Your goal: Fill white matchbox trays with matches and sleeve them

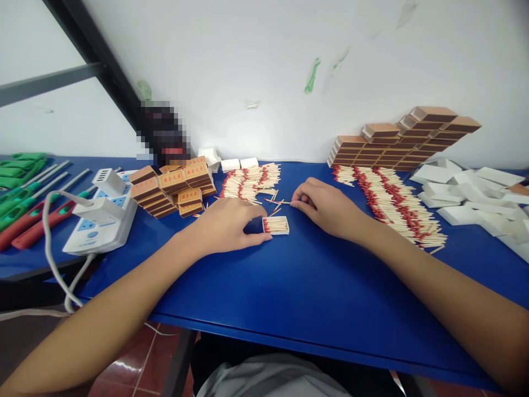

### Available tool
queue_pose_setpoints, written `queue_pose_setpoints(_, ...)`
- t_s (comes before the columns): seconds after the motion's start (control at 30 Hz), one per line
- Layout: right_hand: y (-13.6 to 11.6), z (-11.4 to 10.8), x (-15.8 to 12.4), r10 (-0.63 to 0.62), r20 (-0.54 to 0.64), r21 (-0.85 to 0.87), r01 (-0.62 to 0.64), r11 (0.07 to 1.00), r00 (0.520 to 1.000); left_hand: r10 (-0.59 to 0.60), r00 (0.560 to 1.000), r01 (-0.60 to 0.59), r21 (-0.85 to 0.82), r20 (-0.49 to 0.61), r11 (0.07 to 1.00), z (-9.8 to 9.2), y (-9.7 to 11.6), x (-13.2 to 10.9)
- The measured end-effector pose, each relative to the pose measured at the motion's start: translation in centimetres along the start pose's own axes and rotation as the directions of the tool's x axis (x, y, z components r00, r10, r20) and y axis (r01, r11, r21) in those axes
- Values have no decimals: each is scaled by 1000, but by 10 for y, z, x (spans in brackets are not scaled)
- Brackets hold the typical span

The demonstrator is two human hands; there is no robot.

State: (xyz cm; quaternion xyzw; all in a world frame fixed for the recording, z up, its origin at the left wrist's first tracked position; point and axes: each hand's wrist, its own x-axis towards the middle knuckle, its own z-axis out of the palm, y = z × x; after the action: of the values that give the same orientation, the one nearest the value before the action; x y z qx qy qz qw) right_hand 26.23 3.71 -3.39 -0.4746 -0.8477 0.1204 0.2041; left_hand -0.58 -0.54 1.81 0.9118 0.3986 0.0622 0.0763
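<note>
A small white matchbox tray [288, 225] filled with red-tipped matches lies on the blue table. My left hand [233, 225] steadies its left end, thumb on the near side and index finger on the far side. Just beyond the tray, my right hand [322, 204] pinches a match [283, 202] by its plain end, its head pointing left. A few loose matches cross near that one, so I cannot tell if it is single. Behind my left hand spreads a pile of matches [248, 181].
Printed matchboxes [185, 175] are stacked at left, beside a white power strip [119, 220] with a cable. More matchboxes [397, 140] stand against the wall. Rows of matches [397, 204] and white trays [475, 193] fill the right. Red- and green-handled tools [31, 220] lie far left.
</note>
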Motion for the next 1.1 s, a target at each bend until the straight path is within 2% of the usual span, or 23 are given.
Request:
queue_pose_setpoints(0.23, -17, -6, -3, -96, 53, 20, 95, 995, 994, 36, 999, -35, -70, 12, 997, -1, 3, -1)
queue_pose_setpoints(0.33, -24, -6, -4, -144, 111, -20, 148, 989, 983, 68, 997, -66, -108, 24, 992, -1, 3, -2)
queue_pose_setpoints(0.43, -27, -3, -3, -166, 115, -37, 171, 984, 979, 70, 997, -67, -114, 23, 991, -1, 3, -2)
queue_pose_setpoints(0.7, -24, 1, 0, -145, 79, 30, 143, 989, 986, 58, 998, -56, -83, 19, 995, -1, 3, -1)
queue_pose_setpoints(0.93, -25, -4, 0, -93, 120, 13, 92, 996, 988, 52, 999, -52, -68, -4, 996, 1, 0, -1)
queue_pose_setpoints(1.1, -25, -11, -4, -97, 56, 51, 94, 994, 994, 18, 1000, -19, -28, -16, 999, 0, 0, -2)
